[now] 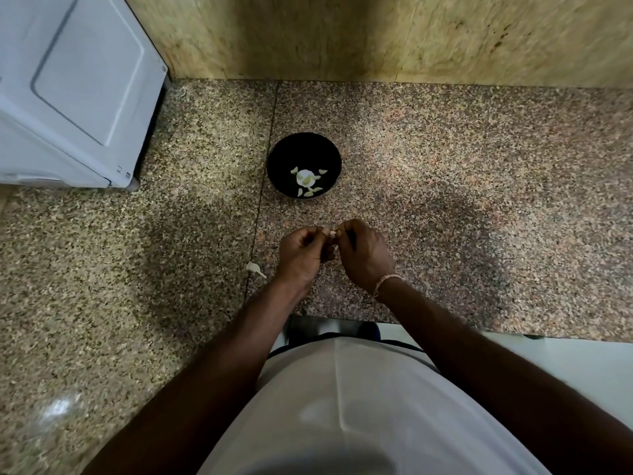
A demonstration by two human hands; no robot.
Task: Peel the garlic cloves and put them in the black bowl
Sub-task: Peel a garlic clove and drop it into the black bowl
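Note:
A black bowl (284,152) stands on the speckled granite counter and holds several pale peeled garlic cloves (306,181). Nearer to me, my left hand (299,255) and my right hand (364,255) meet fingertip to fingertip over the counter. Between them they pinch one small garlic clove (332,232), mostly hidden by the fingers. A pale bracelet circles my right wrist. A garlic stem with papery skin (254,268) lies on the counter just left of my left hand.
A white appliance (75,90) stands on the counter at the back left. A beige stone wall (376,36) runs behind the bowl. The counter's front edge (479,329) is close to my body at lower right.

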